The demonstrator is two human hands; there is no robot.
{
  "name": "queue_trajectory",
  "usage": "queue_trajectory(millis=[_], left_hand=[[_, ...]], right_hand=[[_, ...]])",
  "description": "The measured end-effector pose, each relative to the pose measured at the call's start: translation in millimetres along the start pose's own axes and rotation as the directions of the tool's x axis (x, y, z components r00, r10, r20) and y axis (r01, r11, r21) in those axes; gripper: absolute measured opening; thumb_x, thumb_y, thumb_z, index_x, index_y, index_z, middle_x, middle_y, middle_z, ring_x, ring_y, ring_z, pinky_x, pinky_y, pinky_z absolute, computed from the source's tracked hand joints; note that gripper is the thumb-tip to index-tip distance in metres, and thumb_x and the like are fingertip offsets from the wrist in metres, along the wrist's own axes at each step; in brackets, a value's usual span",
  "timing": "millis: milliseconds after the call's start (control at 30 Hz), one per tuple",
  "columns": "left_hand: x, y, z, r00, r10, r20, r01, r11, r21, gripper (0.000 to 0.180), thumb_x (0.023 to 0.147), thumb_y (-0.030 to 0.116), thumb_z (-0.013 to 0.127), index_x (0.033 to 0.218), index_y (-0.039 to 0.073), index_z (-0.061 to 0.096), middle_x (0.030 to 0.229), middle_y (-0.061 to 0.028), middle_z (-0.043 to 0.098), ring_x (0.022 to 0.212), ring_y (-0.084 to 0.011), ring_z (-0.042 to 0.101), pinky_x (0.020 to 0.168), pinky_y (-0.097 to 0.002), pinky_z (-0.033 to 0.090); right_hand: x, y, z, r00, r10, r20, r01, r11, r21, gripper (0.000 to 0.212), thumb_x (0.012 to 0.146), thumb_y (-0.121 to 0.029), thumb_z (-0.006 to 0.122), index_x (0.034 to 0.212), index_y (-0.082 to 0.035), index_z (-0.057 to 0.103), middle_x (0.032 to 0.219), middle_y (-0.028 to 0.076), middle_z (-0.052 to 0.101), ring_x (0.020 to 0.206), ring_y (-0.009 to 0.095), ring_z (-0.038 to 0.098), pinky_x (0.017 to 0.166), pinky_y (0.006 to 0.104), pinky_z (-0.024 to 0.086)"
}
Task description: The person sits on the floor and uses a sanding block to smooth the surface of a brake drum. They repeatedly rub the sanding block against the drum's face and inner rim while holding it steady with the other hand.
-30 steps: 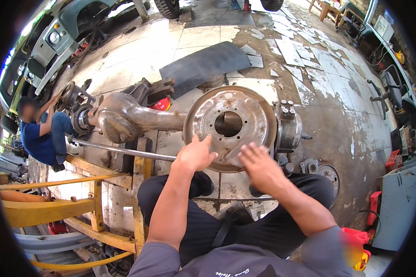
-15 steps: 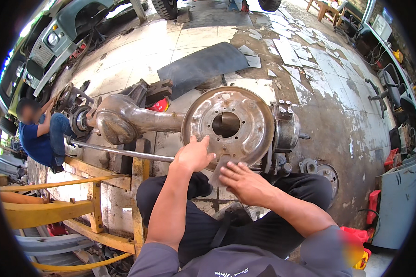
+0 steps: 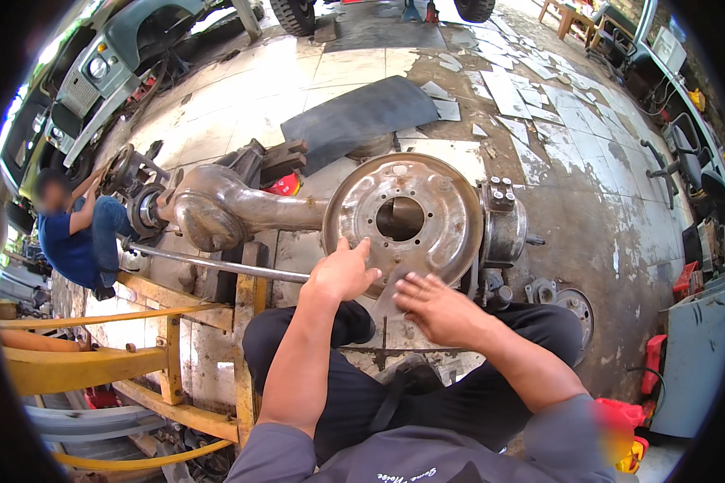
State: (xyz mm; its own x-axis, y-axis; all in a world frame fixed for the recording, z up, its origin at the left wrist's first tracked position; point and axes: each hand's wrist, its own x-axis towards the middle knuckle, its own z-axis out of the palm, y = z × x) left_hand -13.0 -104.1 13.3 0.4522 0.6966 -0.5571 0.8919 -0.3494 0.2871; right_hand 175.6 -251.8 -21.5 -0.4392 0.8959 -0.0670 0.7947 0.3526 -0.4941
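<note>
Through the head camera I see the round metal backing plate (image 3: pixel 354 201) at the right end of the axle housing (image 3: pixel 278 212). My left hand (image 3: pixel 342 274) rests at its lower left, gripping or not I cannot tell; my right hand (image 3: pixel 439 310) grasps a thin grey sheet (image 3: pixel 387 296) at its lower edge.

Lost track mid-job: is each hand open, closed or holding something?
Left hand: open, fingers extended over the round, brownish metal plate.
Right hand: holding a thin, grey sheet, material unclear.

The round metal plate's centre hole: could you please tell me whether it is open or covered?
Open: the centre hole shows its interior; left hand and right hand leave it uncovered.
</note>
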Motion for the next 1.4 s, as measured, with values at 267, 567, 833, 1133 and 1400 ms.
queue_trajectory(millis=[267,567,833,1133,1400], left_hand=[[-4.2,6.3,-4.8,0.999,-0.028,0.017,0.027,1.0,0.006,0.07,0.099,0.04,0.06,0.159,0.015,0.033,0.163,-0.0291,0.023,0.136,-0.0435,0.05,0.113,-0.0487,0.043],[-5.8,8.2,-5.9,0.999,-0.03,0.013,0.03,1.0,0.009,0.07,0.099,0.04,0.061,0.158,0.015,0.034,0.163,-0.0293,0.023,0.136,-0.0437,0.05,0.113,-0.0482,0.043],[-4.8,6.1,-3.7,1.0,-0.012,0.005,0.012,1.0,0.011,0.07,0.099,0.04,0.06,0.158,0.014,0.034,0.162,-0.031,0.023,0.135,-0.0446,0.05,0.113,-0.0484,0.043],[-3.2,3.0,-1.6,1.0,0.026,-0.012,-0.026,0.999,0.03,0.074,0.098,0.044,0.061,0.157,0.01,0.034,0.156,-0.0378,0.029,0.133,-0.0468,0.051,0.111,-0.0472,0.045],[-4.2,5.2,-3.2,1.0,0.014,-0.006,-0.014,1.0,0.025,0.074,0.098,0.043,0.062,0.157,0.01,0.034,0.156,-0.0368,0.03,0.133,-0.0469,0.051,0.11,-0.0478,0.045]], right_hand=[[-0.7,0.8,-1.0,0.996,0.047,-0.082,-0.06,0.985,-0.16,0.043,0.102,-0.025,0.054,0.14,-0.004,0.056,0.153,0.018,0.049,0.147,0.036,0.037,0.121,0.0516,0.029],[-1.2,-0.6,-0.5,0.998,0.024,-0.065,-0.028,0.998,-0.057,0.042,0.102,-0.026,0.056,0.138,-0.005,0.057,0.153,0.016,0.048,0.147,0.036,0.037,0.12,0.052,0.03],[-1.0,-2.4,-4.6,0.998,0.027,-0.06,-0.03,0.998,-0.059,0.043,0.1,-0.024,0.058,0.138,-0.005,0.057,0.153,0.017,0.048,0.147,0.036,0.037,0.12,0.0522,0.03],[-0.8,-2.2,-4.5,0.998,0.026,-0.056,-0.029,0.998,-0.062,0.043,0.099,-0.024,0.059,0.138,-0.005,0.058,0.153,0.016,0.048,0.147,0.036,0.037,0.12,0.052,0.03],[-1.3,-2.6,-5.1,0.998,0.028,-0.057,-0.031,0.998,-0.054,0.044,0.098,-0.024,0.061,0.138,-0.005,0.057,0.153,0.016,0.048,0.147,0.036,0.037,0.121,0.0521,0.029]])
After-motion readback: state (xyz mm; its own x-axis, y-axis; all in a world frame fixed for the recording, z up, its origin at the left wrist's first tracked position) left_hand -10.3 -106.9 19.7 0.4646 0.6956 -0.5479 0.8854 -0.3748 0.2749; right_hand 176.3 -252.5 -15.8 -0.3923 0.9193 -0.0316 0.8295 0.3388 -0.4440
